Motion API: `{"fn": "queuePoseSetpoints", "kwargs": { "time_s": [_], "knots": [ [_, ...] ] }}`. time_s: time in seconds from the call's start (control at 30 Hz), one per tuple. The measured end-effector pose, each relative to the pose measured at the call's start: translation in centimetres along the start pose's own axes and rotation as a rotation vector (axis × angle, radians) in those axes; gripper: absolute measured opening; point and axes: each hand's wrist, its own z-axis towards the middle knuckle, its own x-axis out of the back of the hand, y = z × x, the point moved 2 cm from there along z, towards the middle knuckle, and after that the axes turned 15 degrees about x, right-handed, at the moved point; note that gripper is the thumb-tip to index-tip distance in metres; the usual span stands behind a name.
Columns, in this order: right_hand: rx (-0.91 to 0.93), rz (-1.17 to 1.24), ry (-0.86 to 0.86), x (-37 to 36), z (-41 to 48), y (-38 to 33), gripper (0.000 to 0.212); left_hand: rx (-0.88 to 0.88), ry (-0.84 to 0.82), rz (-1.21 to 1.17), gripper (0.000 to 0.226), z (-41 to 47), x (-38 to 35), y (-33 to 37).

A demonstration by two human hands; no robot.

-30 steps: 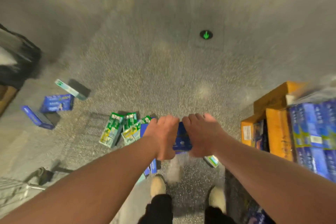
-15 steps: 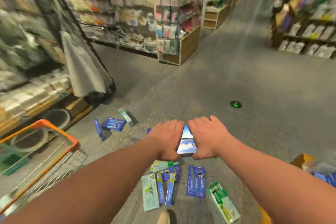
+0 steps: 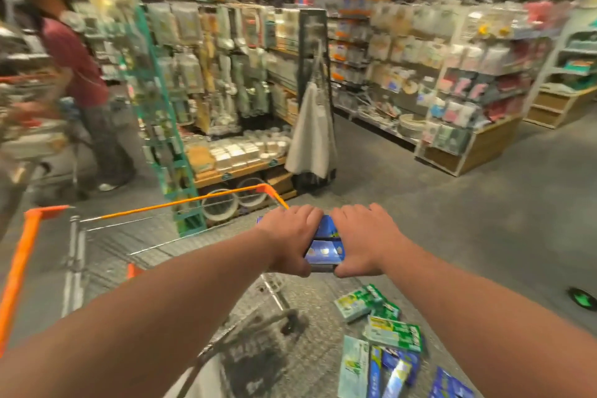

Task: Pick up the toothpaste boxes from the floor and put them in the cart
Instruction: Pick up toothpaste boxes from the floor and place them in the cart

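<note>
Left hand and right hand, fingers clamped on a blue stack, hover at the cart; scattered boxes await on the floor.

Held toothpaste boxes, centre frame: glossy deep blue, with pale round spots on the near face.
Cart, left: orange rim and corners, grey wire mesh.
Floor: grey, finely speckled.
Loose boxes, lower right: green and white.
Bottom-edge boxes: blue, with pale streaks.
Floor marker, right edge: black disc, green arrow.
Rack, upper left: teal.
</note>
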Motion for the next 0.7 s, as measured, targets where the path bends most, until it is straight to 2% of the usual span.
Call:
{"fn": "queuePoseSetpoints", "kwargs": {
  "time_s": [0.33,0.5,0.7],
  "knots": [
    [0.130,0.054,0.079,3.6,23.1,-15.2,0.080,0.147,-0.066,0.056,0.099,-4.5,-3.1,-26.7],
    [0.146,0.067,0.051,1.3,30.5,-17.1,0.078,0.157,-0.140,0.047,0.102,-2.6,-6.8,-33.2],
    [0.161,0.097,0.036,-3.5,39.5,-14.1,0.080,0.199,-0.196,0.026,0.098,4.7,-12.0,-37.5]
  ]
}}
